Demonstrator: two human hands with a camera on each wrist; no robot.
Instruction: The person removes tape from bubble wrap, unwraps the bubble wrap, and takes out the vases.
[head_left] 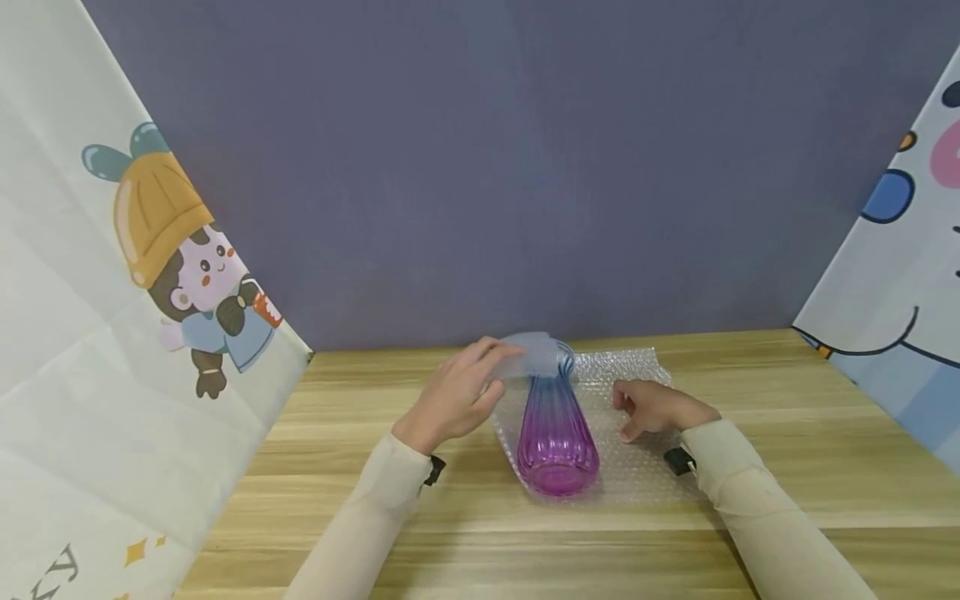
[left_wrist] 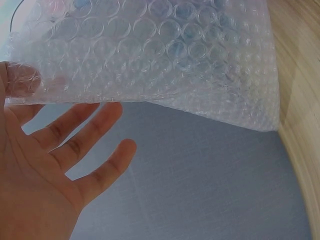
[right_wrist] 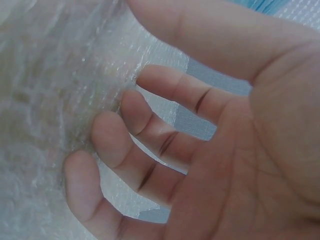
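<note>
Counted: one tabletop (head_left: 840, 433); upon it, one piece of bubble wrap (head_left: 626, 479) and one ribbed vase (head_left: 557, 433); two grips, namely one left hand (head_left: 456, 393) and one right hand (head_left: 658, 406); two pale sleeves (head_left: 360, 529) (head_left: 768, 517), one left, one right; two black wrist fittings (head_left: 434, 471) (head_left: 679, 461), one per arm; one dark backdrop (head_left: 487, 167) at the far side; two printed panels (head_left: 52, 267) (head_left: 930, 283), one left, one right; one hatted cartoon figure (head_left: 206, 262) on the left panel
</note>
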